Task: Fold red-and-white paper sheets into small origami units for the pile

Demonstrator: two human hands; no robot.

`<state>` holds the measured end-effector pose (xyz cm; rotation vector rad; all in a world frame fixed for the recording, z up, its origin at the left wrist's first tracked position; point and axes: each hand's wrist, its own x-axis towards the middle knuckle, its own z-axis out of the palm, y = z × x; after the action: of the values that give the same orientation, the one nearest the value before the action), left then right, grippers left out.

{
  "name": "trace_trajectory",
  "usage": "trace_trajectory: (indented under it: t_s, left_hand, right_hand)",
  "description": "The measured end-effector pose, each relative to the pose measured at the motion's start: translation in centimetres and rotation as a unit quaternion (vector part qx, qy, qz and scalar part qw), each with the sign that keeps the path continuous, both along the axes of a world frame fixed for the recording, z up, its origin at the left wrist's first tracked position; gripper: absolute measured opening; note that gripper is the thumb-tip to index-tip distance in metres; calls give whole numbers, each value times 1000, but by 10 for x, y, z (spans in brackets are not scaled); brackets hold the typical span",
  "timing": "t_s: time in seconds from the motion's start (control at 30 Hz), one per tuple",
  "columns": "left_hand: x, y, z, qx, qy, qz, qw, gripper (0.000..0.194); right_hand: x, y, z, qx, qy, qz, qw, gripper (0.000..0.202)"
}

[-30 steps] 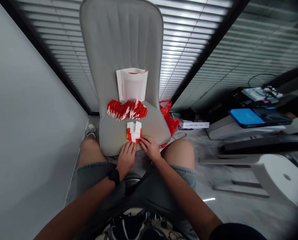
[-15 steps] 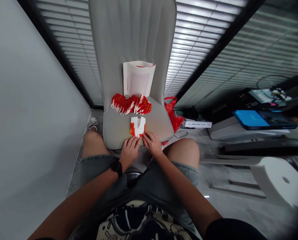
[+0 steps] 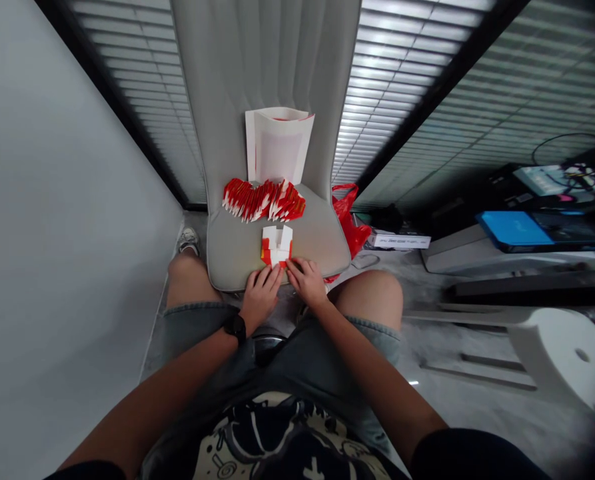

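Note:
A small red-and-white folded paper [image 3: 278, 244] lies on the seat of the grey chair [image 3: 227, 250], white flaps up. My left hand [image 3: 261, 292] has its fingertips pressed on the paper's near edge at the left; a dark watch is on that wrist. My right hand [image 3: 307, 281] pinches the near right corner of the same paper, thumb and index finger close together. Just beyond lies a fanned row of red-and-white folded paper pieces [image 3: 263, 200]. Behind the row, a white sheet-like paper bundle [image 3: 280, 147] leans against the backrest.
A red plastic bag [image 3: 350, 223] hangs beside the chair's right side. Further right are a white box [image 3: 400, 241], a blue flat box [image 3: 514, 229] and a white stool [image 3: 572, 357]. A plain wall [image 3: 67, 233] runs along the left.
The view has shifted slightly, so the chair and papers sit a little higher. Both hands stay at the near edge of the folded paper, with hardly any movement of the fingers.

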<state>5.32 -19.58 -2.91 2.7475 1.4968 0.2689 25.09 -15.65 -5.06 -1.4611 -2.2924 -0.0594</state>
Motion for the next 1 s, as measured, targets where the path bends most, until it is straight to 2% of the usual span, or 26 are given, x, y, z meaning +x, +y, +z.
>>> trace_trajectory:
  t_s: [0.23,0.47,0.6,0.7,0.77,0.87,0.93,1.0]
  left_hand:
    - [2,-1,-1,-10,2,3,1000,68]
    - [4,-1,-11,-5,-19,14,1000,66]
    - [3,1,-9,-4,-47,9,999,64]
    - [2,4,-4,-3,-93,8,996,58]
    - [0,8,1,-2,-137,5,991,53]
    - [-7,17,8,-3,-215,9,976,49]
    - [-14,28,12,-6,-274,27,961,47]
    - [-24,43,16,-14,-323,49,945,44]
  right_hand:
    - [0,-1,3,-29,14,-2,999,39]
    - [-2,-3,11,-50,-15,20,998,45]
    - [-2,-6,21,-76,-32,31,996,49]
    - [0,-3,33,-113,19,36,993,42]
    - [1,5,43,-150,81,1,985,37]
    - [-2,31,58,-205,145,-135,959,34]
    - [-8,53,66,-232,148,-214,937,31]
    - [-16,74,72,-264,131,-260,920,31]
